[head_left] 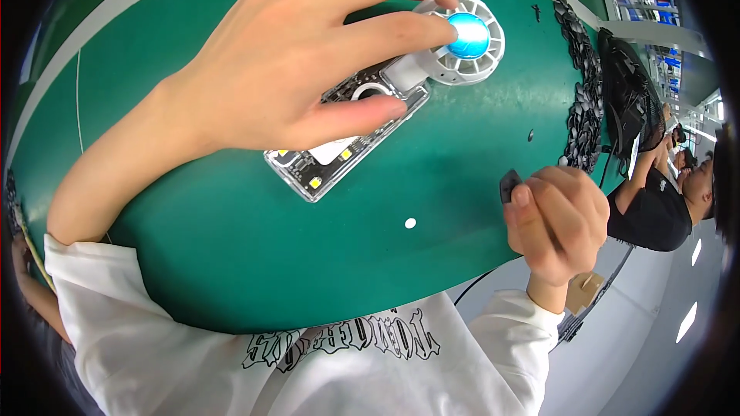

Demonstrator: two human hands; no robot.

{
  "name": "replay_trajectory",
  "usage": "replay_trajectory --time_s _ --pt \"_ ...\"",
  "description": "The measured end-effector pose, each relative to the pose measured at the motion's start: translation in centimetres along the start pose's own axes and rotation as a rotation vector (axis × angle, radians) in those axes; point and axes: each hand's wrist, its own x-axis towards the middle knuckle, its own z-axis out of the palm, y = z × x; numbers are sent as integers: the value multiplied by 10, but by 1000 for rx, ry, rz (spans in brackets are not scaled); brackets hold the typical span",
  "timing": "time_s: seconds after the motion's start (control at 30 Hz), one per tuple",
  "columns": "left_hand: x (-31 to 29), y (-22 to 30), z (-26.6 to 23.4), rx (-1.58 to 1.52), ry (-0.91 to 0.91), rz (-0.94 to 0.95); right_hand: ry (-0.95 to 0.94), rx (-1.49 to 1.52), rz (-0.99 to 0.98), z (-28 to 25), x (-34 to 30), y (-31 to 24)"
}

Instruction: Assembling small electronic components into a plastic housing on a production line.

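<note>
On the green table lies a small handheld fan, with a round white fan head, a shiny blue disc in its centre and a clear casing showing a dark circuit board. My left hand reaches across it. One fingertip presses on the blue disc, another rests by the head's rim, and the thumb lies along the casing. Much of the body is hidden under this hand. To the right, held above the table's near edge, my right hand pinches a small dark flat piece between thumb and fingers.
A long heap of small dark pieces runs along the right side of the table. A white dot and a small dark bit lie nearer. Beyond are a black bag-like thing and a person in black. Another person's arm shows at far left.
</note>
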Motion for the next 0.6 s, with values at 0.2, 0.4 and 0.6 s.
replay_trajectory --time_s 0.2,0.4,0.6 --pt "-2 4 -3 -38 -37 -56 -9 62 276 25 29 7" --pt "-6 6 -6 -73 -52 -116 -4 -70 307 48 39 9" --pt "-6 -17 13 231 130 190 44 -242 140 57 38 15"
